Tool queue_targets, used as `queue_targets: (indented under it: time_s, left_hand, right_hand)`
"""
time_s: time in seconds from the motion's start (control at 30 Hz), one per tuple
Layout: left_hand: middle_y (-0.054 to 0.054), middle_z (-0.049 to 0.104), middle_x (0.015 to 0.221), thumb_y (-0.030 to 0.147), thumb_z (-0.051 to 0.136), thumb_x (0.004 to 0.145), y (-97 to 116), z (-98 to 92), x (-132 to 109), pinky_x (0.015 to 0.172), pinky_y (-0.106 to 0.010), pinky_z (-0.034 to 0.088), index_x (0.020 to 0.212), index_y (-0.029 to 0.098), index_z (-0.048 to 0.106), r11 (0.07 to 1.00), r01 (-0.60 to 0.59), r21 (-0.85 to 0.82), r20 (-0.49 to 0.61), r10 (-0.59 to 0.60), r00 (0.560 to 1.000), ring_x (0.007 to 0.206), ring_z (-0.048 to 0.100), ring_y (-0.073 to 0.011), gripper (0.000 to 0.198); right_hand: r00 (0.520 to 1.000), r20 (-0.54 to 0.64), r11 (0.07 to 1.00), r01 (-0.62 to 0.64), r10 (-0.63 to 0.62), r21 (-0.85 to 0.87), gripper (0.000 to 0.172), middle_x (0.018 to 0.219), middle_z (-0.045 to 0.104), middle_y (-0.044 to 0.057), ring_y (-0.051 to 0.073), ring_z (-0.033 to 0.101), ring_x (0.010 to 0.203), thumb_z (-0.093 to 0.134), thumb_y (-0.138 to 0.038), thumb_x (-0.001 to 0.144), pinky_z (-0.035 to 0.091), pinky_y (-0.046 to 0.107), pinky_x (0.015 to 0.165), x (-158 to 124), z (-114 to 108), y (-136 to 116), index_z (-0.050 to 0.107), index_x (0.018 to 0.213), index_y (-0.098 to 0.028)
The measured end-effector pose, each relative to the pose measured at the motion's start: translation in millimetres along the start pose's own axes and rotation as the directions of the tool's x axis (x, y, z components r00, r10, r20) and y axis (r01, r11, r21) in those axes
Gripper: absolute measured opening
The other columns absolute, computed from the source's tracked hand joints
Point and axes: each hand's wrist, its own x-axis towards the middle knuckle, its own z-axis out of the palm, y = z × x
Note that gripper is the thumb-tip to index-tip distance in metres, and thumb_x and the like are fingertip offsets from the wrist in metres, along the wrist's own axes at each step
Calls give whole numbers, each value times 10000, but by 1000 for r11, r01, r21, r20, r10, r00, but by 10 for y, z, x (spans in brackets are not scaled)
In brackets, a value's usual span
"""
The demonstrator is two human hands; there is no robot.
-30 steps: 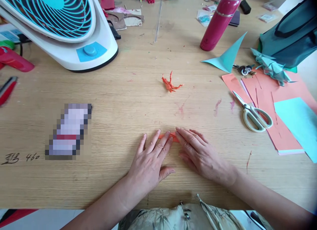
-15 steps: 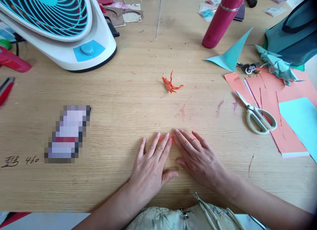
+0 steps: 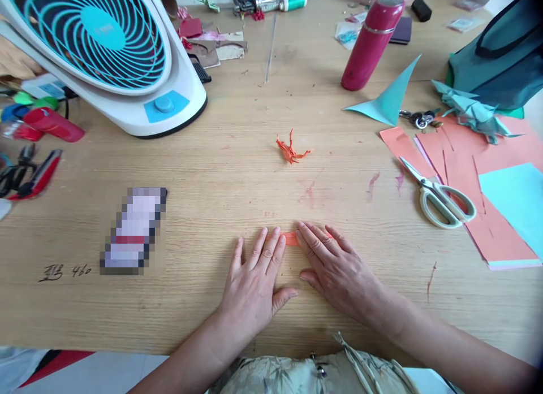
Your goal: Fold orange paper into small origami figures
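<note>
A narrow strip of orange paper [image 3: 291, 238] lies flat on the wooden table near its front edge. My left hand [image 3: 254, 281] rests flat with fingers stretched out, its fingertips on the strip's left part. On the right part lie the fingertips of my right hand [image 3: 335, 264], also flat and open. Between the hands a short piece of the strip shows; its ends are mostly covered by fingers. Beyond the hands sits a small folded orange paper figure [image 3: 291, 151] with thin pointed limbs.
A phone [image 3: 134, 227] with blurred screen and a white-and-blue fan [image 3: 178, 108] stand left. Scissors [image 3: 445, 199] lie on orange sheets [image 3: 504, 236] at right, near a teal folded paper [image 3: 390, 103], keys [image 3: 419, 120], a teal paper figure [image 3: 475, 111], a magenta bottle [image 3: 371, 46] and a bag [image 3: 500, 60].
My left hand has slid slightly left along the strip, so more orange paper shows between the hands. My right hand has hardly moved. The camera view has shifted a little.
</note>
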Motion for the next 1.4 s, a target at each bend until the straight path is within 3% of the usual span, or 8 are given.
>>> queue_targets:
  time_s: [0.27, 0.47, 0.53, 0.6, 0.7, 0.93, 1.2, 1.4]
  left_hand:
    - [-135, 286, 1639, 597, 338, 991, -32, 5, -113, 1157, -603, 276, 1565, 71, 290, 992, 113, 48, -18, -112, 994, 1493, 297, -359, 780]
    - [-135, 303, 1636, 630, 269, 995, -96, -6, -136, 1130, -574, 318, 1577, 61, 239, 994, 84, 64, -42, -82, 996, 1483, 307, -348, 815]
    - [-139, 283, 1645, 644, 273, 986, -66, -34, -93, 1130, -602, 301, 1586, 61, 206, 991, 120, 60, -57, -117, 992, 1486, 280, -383, 839]
    - [-107, 268, 1655, 638, 286, 987, -5, -49, -20, 1155, -649, 226, 1592, 114, 218, 996, 77, 55, -57, -73, 996, 1507, 223, -390, 803]
    - [-105, 268, 1658, 660, 279, 979, 80, -26, 99, 1203, -603, 177, 1590, 122, 218, 997, -73, 10, -17, 73, 997, 1521, 220, -324, 818]
    - [-159, 278, 1644, 698, 272, 961, 112, 25, 173, 1232, -541, 158, 1556, 63, 305, 998, -46, -42, -4, 46, 999, 1517, 262, -303, 870]
    - [-155, 275, 1649, 708, 319, 941, 106, 49, 152, 1211, -573, 214, 1580, 89, 236, 997, -49, -53, -7, 49, 999, 1522, 241, -320, 894]
    - [-155, 258, 1656, 714, 347, 930, 125, 73, 123, 1161, -666, 237, 1591, 142, 233, 998, 32, -52, -8, -32, 999, 1511, 221, -400, 882]
  right_hand:
    - [1000, -21, 1000, 8, -8, 4, 611, 1596, 382, 183, 334, 395, 1419, 461, -324, 991, 310, 505, 1179, 14, 1, 4, 382, 1504, -1]
    - [998, -67, 1000, 13, -13, 8, 569, 1585, 403, 182, 328, 413, 1405, 459, -292, 987, 324, 501, 1156, 14, 21, -2, 422, 1477, -6]
    - [997, -73, 1000, 13, -13, 0, 567, 1581, 407, 186, 326, 415, 1402, 454, -305, 995, 328, 501, 1150, 10, 34, -1, 427, 1474, -4]
    - [997, -81, 1000, 2, -1, 5, 582, 1579, 413, 183, 323, 412, 1406, 457, -329, 1001, 318, 496, 1159, 6, 46, -1, 413, 1487, -13]
    - [996, -87, 999, -10, 13, 31, 614, 1580, 417, 170, 314, 410, 1413, 457, -350, 1007, 305, 493, 1174, 3, 47, -11, 360, 1526, -36]
    - [999, -18, 999, -48, 48, 20, 649, 1617, 362, 136, 325, 374, 1442, 433, -378, 1023, 299, 543, 1177, 10, -45, -45, 277, 1573, -71]
    - [995, -89, 999, -35, 36, 9, 692, 1601, 388, 151, 338, 366, 1440, 367, -495, 1029, 289, 542, 1177, -97, 42, -41, 336, 1541, -31]
    - [995, -95, 999, -9, 12, 35, 684, 1601, 385, 154, 319, 355, 1460, 327, -507, 1040, 300, 515, 1175, -115, 56, -16, 305, 1560, -63]
